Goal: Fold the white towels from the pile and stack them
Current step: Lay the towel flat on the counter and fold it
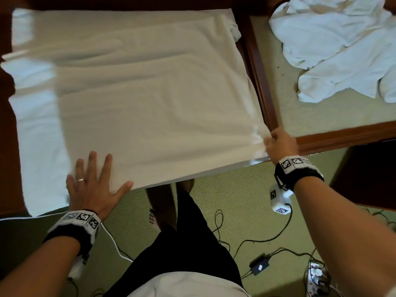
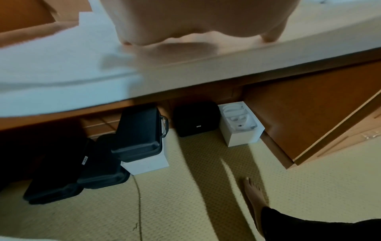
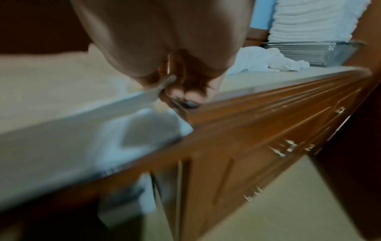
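Note:
A large white towel [image 1: 145,99] lies spread over the dark wooden table, its near edge hanging a little over the front. My left hand [image 1: 94,185] lies flat on the towel's near left part, fingers spread and straight; the left wrist view shows the palm [image 2: 195,24] pressed on the cloth [image 2: 62,65]. My right hand [image 1: 280,144] pinches the towel's near right corner at the table edge; in the right wrist view the curled fingers [image 3: 185,94] clamp the cloth [image 3: 62,91]. A pile of crumpled white towels [image 1: 334,46] lies on the side counter to the right.
The counter's wooden rim [image 1: 342,133] runs beside my right hand. A stack of folded towels [image 3: 309,18] stands over a metal tray [image 3: 313,52] at the counter's far end. Black cases [image 2: 136,135] and white boxes [image 2: 241,127] sit under the table. Cables and a power adapter [image 1: 259,265] lie on the carpet.

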A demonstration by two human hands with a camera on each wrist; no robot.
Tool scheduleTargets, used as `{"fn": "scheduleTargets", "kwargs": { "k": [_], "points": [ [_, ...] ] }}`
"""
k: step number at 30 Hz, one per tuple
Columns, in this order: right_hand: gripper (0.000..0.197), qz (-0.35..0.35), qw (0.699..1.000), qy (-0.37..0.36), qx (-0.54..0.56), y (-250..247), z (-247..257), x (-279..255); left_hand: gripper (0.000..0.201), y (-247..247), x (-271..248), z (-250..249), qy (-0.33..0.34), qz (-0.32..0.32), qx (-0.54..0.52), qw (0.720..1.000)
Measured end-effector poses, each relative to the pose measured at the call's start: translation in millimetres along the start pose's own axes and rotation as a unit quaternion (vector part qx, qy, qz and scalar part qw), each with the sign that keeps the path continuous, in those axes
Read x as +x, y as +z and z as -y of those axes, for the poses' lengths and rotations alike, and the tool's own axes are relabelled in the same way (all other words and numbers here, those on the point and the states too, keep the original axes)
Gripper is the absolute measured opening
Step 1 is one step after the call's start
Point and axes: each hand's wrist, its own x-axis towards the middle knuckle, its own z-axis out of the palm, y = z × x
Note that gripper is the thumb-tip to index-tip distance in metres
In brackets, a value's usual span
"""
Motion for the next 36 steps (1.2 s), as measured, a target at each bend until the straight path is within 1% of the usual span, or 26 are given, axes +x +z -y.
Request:
{"fn": "scheduleTargets", "kwargs": {
  "k": [2,3,5,8,9,10,11,12,13,14,15,16,18,19,21,22,24,25,26,28,29,31,33,35,36],
  "points": [
    [0.01,0.014,1.0,0.003,-0.024,12.5,-10.3,-2.9,0.103,1.7,-1.2,0.6,0.0,0.002,0.009,1.0],
    [0.009,0.006,1.0,-0.003,-0.022,17.1,-12.0,-5.3,0.104,1.4,-2.0,0.0,0.001,0.003,0.01,1.0],
    [0.01,-0.038,0.998,-0.03,-0.038,24.3,-12.1,-9.7,0.105,-0.5,-3.8,-1.6,0.003,0.003,0.007,1.0],
    [0.031,-0.12,0.984,-0.076,-0.108,30.1,-6.3,-15.8,0.104,-4.6,-6.7,-4.8,-0.007,0.0,-0.015,1.0],
    [0.037,-0.134,0.979,-0.1,-0.113,31.6,1.2,-17.8,0.102,-5.1,-7.2,-4.6,-0.014,-0.003,-0.022,1.0],
    [0.041,-0.135,0.974,-0.144,-0.109,34.2,10.9,-19.5,0.099,-5.5,-6.7,-3.7,-0.022,-0.001,-0.025,0.999],
    [0.043,-0.119,0.966,-0.203,-0.107,37.8,22.3,-21.6,0.097,-5.7,-5.5,-1.3,-0.028,0.007,-0.021,0.999],
    [0.045,-0.082,0.955,-0.261,-0.118,43.9,33.2,-24.4,0.096,-6.1,-3.2,2.1,-0.031,0.017,-0.013,0.999],
    [0.05,-0.03,0.942,-0.301,-0.142,51.4,43.0,-28.2,0.096,-6.8,0.5,6.7,-0.034,0.025,-0.004,0.999],
    [0.055,0.028,0.934,-0.313,-0.169,59.1,50.5,-31.5,0.097,-8.2,5.8,11.7,-0.035,0.03,0.002,0.999],
    [0.06,0.076,0.931,-0.303,-0.189,66.4,56.1,-32.2,0.098,-11.2,12.6,16.9,-0.036,0.032,0.005,0.999],
    [0.063,0.101,0.932,-0.287,-0.195,72.2,61.8,-30.2,0.099,-15.3,20.2,22.1,-0.036,0.034,0.007,0.999],
    [0.063,0.108,0.938,-0.271,-0.189,77.0,74.8,-24.8,0.104,-25.1,33.5,30.0,-0.028,0.042,0.007,0.999],
    [0.061,0.1,0.94,-0.271,-0.183,77.1,80.7,-23.1,0.108,-29.1,37.6,32.1,-0.024,0.038,0.002,0.999],
    [0.063,0.081,0.937,-0.296,-0.166,77.7,84.6,-26.9,0.116,-31.9,37.8,33.4,-0.01,0.019,0.001,1.0],
    [0.07,0.087,0.93,-0.318,-0.16,79.1,81.8,-32.7,0.122,-30.1,34.1,33.7,0.004,0.021,0.014,1.0],
    [0.092,0.14,0.907,-0.36,-0.169,83.9,70.2,-50.0,0.133,-19.2,21.9,37.3,0.035,0.041,0.054,0.997],
    [0.102,0.166,0.892,-0.372,-0.198,86.9,63.3,-58.1,0.137,-13.0,15.3,39.6,0.048,0.046,0.067,0.996],
    [0.11,0.177,0.876,-0.379,-0.238,90.9,55.8,-62.9,0.137,-7.8,9.6,41.7,0.057,0.044,0.075,0.995],
    [0.117,0.165,0.861,-0.382,-0.293,95.9,44.7,-67.5,0.126,-3.6,0.3,43.1,0.074,0.019,0.075,0.994],
    [0.114,0.151,0.862,-0.384,-0.294,96.5,41.0,-69.5,0.119,-3.2,-5.5,42.2,0.08,0.001,0.078,0.994],
    [0.101,0.115,0.869,-0.404,-0.26,95.0,33.9,-73.9,0.111,-3.4,-18.9,40.0,0.089,-0.027,0.087,0.992],
    [0.093,0.109,0.868,-0.415,-0.252,87.9,24.2,-78.7,0.104,-4.9,-32.1,40.5,0.103,-0.031,0.084,0.991],
    [0.076,0.085,0.882,-0.387,-0.255,75.4,16.0,-78.3,0.089,-11.8,-40.2,46.1,0.122,-0.041,0.095,0.987],
    [0.063,0.055,0.895,-0.364,-0.253,68.1,14.1,-75.7,0.077,-17.3,-43.1,49.9,0.121,-0.047,0.1,0.986]
  ]
}}
